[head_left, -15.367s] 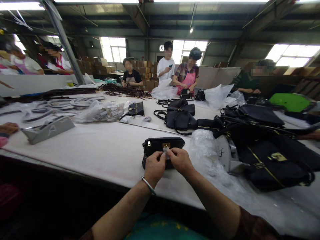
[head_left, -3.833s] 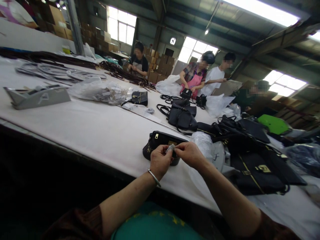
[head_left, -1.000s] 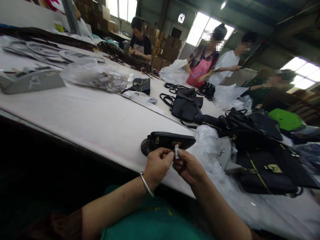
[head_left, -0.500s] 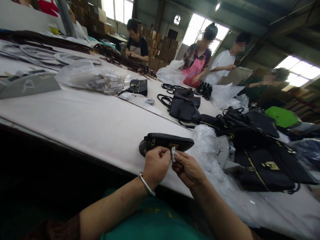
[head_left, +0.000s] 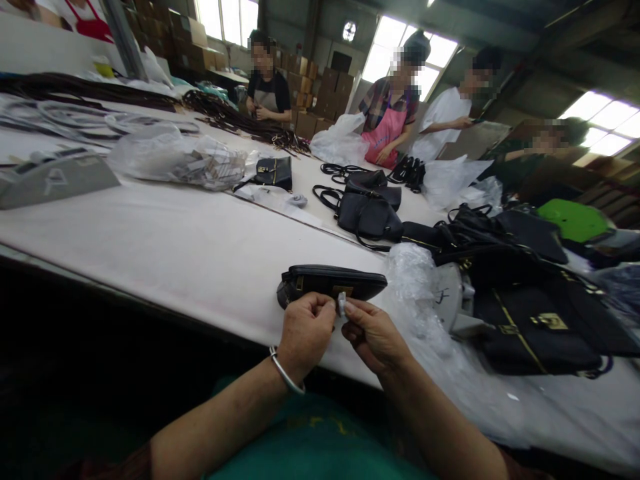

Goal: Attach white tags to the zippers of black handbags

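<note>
White work table (head_left: 175, 240), near edge: against a second ago, my left hand (head_left: 305, 332) and right hand (head_left: 374, 333) sit lower and closer to me. The small pale strip (head_left: 341, 303), pinched between both sets of fingertips, now appears free of the black purse (head_left: 330, 283), which lies flat just beyond them, untouched. Count: one bangle (head_left: 285, 373) on the left wrist, two hands, one strip, one purse; the dark bags (head_left: 525, 313) heaped at right cannot be counted.

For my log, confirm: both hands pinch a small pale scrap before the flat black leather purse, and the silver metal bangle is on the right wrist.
Wrong wrist: the head view shows the silver metal bangle on the left. Left hand and right hand pinch the small pale scrap before the flat black leather purse.
</note>
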Demonstrator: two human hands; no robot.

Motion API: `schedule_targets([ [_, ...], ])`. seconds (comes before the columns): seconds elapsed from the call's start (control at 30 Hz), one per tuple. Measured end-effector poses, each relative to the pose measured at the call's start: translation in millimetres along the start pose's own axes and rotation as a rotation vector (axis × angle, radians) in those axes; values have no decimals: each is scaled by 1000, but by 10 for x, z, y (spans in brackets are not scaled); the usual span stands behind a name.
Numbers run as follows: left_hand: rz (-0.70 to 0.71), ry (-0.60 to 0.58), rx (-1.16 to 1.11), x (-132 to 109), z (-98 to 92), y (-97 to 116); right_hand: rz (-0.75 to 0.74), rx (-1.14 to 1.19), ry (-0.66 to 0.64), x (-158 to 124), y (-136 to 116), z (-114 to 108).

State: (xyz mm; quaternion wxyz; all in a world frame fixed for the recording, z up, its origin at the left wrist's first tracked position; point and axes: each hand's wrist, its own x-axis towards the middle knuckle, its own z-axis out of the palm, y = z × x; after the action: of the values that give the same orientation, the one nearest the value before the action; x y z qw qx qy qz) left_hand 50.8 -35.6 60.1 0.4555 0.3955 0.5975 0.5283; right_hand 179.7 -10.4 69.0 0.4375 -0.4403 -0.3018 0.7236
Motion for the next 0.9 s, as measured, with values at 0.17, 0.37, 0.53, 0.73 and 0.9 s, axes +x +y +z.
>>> schedule_targets([
  [0.17,-47,-24,-71,2,-16,10,-17,-32,6,-13,0,11],
  [0.37,63,7,63,-25,-28,93,-76,-127,59,-46,-7,56],
  [0.53,282,12,298,-32,-63,156,-163,-272,108,-59,3,60],
  [0.73,501,-18,475,-36,-78,181,-308,-484,163,-69,34,50],
  [0.9,649,-96,729,-156,-36,101,-392,-538,210,-88,58,68],
])
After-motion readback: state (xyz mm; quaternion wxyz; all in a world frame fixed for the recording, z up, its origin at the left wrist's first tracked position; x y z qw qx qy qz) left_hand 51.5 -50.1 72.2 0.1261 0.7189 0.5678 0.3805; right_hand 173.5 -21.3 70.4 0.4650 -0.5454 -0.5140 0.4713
